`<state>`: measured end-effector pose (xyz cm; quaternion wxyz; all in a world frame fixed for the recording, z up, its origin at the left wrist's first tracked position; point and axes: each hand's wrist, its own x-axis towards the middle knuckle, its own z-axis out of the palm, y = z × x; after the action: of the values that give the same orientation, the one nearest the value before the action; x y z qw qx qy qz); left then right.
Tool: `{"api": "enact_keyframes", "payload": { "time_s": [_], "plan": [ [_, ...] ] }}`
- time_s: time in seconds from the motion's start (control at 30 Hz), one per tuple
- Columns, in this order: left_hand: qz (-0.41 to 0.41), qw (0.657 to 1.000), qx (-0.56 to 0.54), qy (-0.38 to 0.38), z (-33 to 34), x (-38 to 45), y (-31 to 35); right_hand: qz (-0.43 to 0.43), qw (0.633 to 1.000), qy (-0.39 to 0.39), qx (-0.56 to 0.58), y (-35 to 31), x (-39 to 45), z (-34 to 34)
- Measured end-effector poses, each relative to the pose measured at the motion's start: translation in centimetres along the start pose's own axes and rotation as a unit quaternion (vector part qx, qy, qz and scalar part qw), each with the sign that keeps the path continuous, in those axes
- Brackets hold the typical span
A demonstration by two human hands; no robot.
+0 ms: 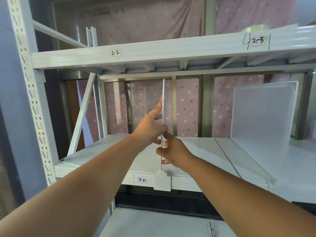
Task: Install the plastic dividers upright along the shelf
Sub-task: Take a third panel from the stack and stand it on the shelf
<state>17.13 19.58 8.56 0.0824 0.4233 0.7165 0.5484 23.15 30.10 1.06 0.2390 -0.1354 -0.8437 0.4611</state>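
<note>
A clear plastic divider point(163, 93) stands upright on the white shelf point(201, 151), seen edge-on as a thin vertical line. Its white front tab point(162, 181) hangs over the shelf's front lip beside the label 3-2. My left hand point(151, 127) lies flat against the divider's left face, fingers stretched upward. My right hand point(172, 152) pinches the divider's near edge low down, from the right side. A second translucent divider point(263, 113) stands upright on the same shelf further right.
An upper shelf point(171, 50) labelled 2-2 and 2-3 runs overhead, with a roll of tape point(254, 28) on it. A perforated upright post point(32, 93) and a diagonal brace point(82, 115) stand at the left. A pink dotted curtain hangs behind.
</note>
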Motion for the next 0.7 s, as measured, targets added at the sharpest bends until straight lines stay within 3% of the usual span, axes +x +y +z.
{"api": "enact_keyframes", "payload": {
  "time_s": [0.7],
  "plan": [
    [0.012, 1.000, 0.017, -0.012, 0.56, 0.86, -1.05, -0.021, 0.988, 0.059, -0.138, -0.13, 0.07, 0.79]
  ]
}}
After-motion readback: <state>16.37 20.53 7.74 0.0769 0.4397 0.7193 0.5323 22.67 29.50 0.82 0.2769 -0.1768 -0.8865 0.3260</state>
